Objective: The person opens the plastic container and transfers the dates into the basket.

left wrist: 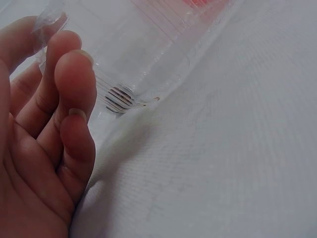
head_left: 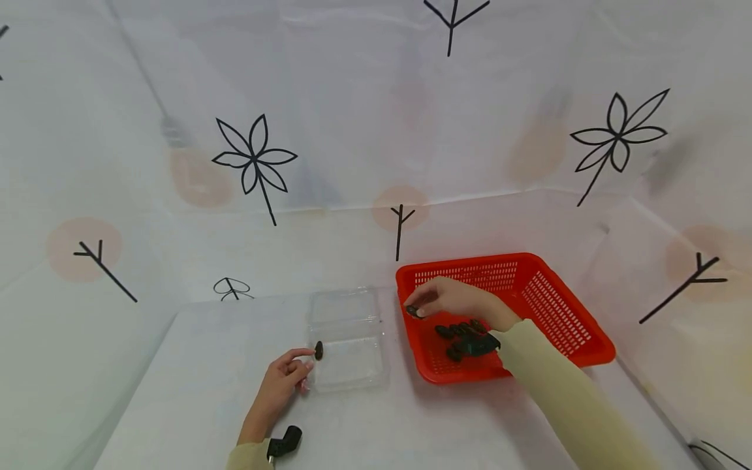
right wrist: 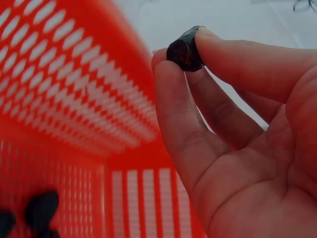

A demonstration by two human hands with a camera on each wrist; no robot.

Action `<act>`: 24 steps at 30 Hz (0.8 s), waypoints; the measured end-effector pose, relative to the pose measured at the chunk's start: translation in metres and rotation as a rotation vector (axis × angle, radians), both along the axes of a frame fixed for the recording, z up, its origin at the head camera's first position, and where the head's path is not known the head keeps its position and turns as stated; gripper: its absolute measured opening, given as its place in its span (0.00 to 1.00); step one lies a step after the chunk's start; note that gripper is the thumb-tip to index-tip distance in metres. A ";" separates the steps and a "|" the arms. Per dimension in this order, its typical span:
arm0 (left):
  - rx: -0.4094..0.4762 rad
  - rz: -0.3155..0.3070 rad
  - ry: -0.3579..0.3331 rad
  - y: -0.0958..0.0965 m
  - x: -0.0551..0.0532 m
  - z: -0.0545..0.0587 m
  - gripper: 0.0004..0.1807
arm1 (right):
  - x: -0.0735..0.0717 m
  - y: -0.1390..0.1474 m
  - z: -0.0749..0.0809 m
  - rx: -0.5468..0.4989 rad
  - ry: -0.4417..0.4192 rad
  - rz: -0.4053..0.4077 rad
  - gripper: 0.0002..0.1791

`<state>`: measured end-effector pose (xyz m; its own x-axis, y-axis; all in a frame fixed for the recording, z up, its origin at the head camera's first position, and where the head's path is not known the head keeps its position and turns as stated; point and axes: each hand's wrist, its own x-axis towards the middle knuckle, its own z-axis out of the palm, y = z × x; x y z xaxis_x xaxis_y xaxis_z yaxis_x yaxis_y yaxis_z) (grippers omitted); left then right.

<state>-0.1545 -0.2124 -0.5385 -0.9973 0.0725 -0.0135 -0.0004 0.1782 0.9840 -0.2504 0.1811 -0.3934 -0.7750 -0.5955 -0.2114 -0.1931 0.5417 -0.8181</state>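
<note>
My right hand pinches a small dark oval piece between thumb and fingertips. The hand is over the left side of a red plastic basket. Several similar dark pieces lie inside the basket. To its left stands an open clear plastic box with its lid laid back. Thumb and index finger of my left hand hold the box's left edge, and its other fingers are curved outside the wall. One dark oval piece is in the box near that index fingertip, seen through the wall in the left wrist view.
A white sheet covers the table and rises behind as a backdrop with drawn plants. Each wrist carries a black camera, the left one in plain sight. The basket's raised slotted walls surround the dark pieces.
</note>
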 end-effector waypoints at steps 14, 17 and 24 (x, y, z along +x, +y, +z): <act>-0.022 -0.006 -0.017 -0.001 0.000 0.001 0.16 | -0.002 0.080 -0.019 -0.004 -0.019 -0.145 0.20; -0.025 0.002 -0.027 -0.001 -0.001 0.001 0.16 | -0.004 0.093 -0.027 -0.011 -0.044 -0.170 0.21; 0.006 -0.033 -0.016 -0.001 0.001 0.006 0.18 | -0.009 0.117 -0.044 -0.040 -0.080 -0.183 0.20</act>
